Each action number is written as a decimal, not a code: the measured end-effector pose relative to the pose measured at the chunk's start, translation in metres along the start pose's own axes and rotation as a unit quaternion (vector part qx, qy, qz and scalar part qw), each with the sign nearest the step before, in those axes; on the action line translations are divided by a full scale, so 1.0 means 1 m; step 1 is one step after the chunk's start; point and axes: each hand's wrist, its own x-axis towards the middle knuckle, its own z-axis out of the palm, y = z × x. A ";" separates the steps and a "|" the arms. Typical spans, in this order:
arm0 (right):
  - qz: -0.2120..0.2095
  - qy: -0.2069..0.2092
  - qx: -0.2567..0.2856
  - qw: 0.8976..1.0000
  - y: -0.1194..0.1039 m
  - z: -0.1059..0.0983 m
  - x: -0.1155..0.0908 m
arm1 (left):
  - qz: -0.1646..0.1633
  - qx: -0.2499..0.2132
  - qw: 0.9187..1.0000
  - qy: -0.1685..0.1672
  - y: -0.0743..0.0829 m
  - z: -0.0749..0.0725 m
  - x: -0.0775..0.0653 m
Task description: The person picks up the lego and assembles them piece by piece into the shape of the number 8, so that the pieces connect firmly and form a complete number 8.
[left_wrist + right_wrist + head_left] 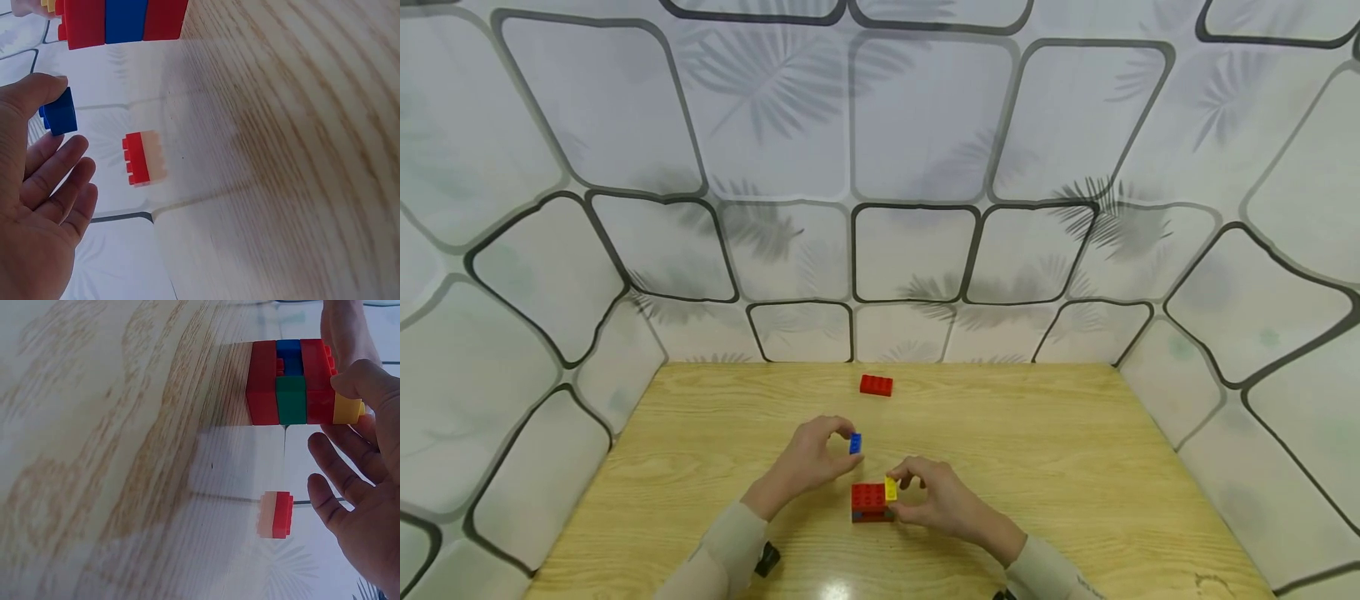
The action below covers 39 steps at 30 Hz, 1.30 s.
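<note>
A layered block stack (868, 497) stands on the wooden table, its top and bottom layers red. Between them the right wrist view shows a green brick (291, 400) and a blue brick (289, 357). On the right end of the top layer sits a yellow brick (891, 489), which my right hand (936, 500) pinches between thumb and fingers. My left hand (808, 458) holds a small blue brick (855, 443) between thumb and index finger, raised behind and left of the stack. In the left wrist view that brick (60, 114) shows its studs facing left, other fingers loosely bent below it.
A loose red brick (876, 385) lies toward the back of the wooden table (1037, 433). A patterned cloth wall (917, 250) encloses the table at the back and both sides. A small black object (767, 559) shows beside the left sleeve.
</note>
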 end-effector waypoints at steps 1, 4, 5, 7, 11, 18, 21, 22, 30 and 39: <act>0.000 0.000 0.000 1.000 0.000 0.000 0.000 | 0.000 -0.002 1.000 -0.001 0.001 -0.001 -0.001; 0.001 0.000 0.001 1.000 0.000 0.000 0.000 | 0.005 -0.004 1.000 -0.003 0.002 -0.003 -0.005; 0.000 0.000 0.001 1.000 0.000 0.000 0.000 | 0.009 -0.004 1.000 -0.004 0.003 -0.003 -0.006; -0.001 0.001 0.001 1.000 0.000 0.000 0.000 | 0.018 -0.003 1.000 -0.006 0.004 -0.004 -0.008; -0.005 0.004 0.002 1.000 -0.001 0.000 -0.001 | 0.030 -0.010 0.999 -0.011 0.008 -0.006 -0.011; -0.008 0.006 0.004 1.000 -0.001 0.000 0.000 | 0.048 -0.018 0.999 -0.018 0.011 -0.007 -0.016; -0.008 0.005 0.004 1.000 0.000 0.000 0.000 | 0.052 -0.026 0.998 -0.024 0.013 -0.008 -0.018; -0.008 0.005 0.003 1.000 0.000 0.000 0.000 | 0.052 -0.029 0.998 -0.027 0.013 -0.009 -0.019; -0.012 0.004 0.002 1.000 0.000 -0.001 0.001 | 0.045 -0.037 0.997 -0.051 0.016 -0.009 -0.025; -0.013 0.003 -0.001 1.000 0.000 -0.001 0.001 | 0.044 -0.049 0.996 -0.062 0.015 -0.010 -0.030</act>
